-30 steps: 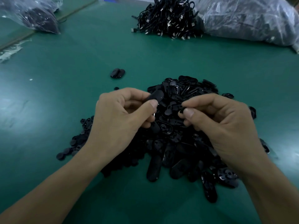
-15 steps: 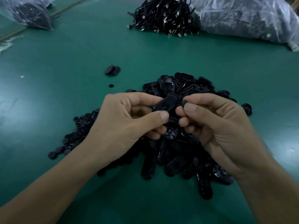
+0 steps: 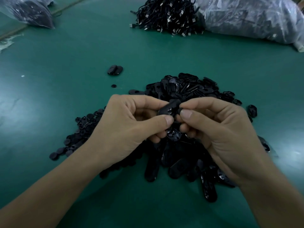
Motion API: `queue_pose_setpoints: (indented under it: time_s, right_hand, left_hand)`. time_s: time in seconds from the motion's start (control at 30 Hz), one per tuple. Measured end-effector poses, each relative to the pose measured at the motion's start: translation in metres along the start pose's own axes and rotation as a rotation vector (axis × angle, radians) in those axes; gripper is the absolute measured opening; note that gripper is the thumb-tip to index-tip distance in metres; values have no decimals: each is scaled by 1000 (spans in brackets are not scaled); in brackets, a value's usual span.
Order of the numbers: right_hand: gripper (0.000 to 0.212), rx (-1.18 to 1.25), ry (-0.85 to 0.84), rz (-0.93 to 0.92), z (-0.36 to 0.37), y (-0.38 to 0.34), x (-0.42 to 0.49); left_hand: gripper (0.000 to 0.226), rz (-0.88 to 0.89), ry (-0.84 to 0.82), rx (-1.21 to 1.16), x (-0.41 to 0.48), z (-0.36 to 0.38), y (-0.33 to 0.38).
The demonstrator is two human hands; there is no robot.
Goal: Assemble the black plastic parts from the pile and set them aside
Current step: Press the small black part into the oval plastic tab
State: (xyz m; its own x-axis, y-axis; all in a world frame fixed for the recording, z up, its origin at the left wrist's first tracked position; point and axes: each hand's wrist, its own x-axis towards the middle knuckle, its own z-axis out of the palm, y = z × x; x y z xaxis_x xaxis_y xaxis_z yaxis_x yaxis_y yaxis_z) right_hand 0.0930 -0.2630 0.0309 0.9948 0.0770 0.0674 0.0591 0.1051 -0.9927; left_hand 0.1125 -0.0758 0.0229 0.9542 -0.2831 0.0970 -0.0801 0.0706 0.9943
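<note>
An oval black part (image 3: 168,109) is pinched between the thumb and curled fingers of the left hand (image 3: 130,127). A small round piece (image 3: 179,110) is pinched in the right hand (image 3: 218,129) and held against it, just above the pile (image 3: 185,89) on the green table (image 3: 65,63). A second ago the hands were held apart. They are now brought together, so the join appears to be under way. Two dark pieces (image 3: 115,70) lie apart beyond the pile, and the held part is not yet placed with them.
</note>
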Motion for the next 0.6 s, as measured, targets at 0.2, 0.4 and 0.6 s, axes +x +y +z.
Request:
queue_pose_setpoints:
  time_s: [0.2,0.4,0.6]
  right_hand:
    - [13,-276,73,-223,4,3,-1]
    - [19,-363,68,-266,6,1,-3]
    - [9,-133,108,-179,1,1,-1]
  left_hand:
    - [16,10,-33,46,1,-2,-3]
    - [17,-5,-78,30,2,-2,-2]
    - [17,-76,-84,-134,4,-3,0]
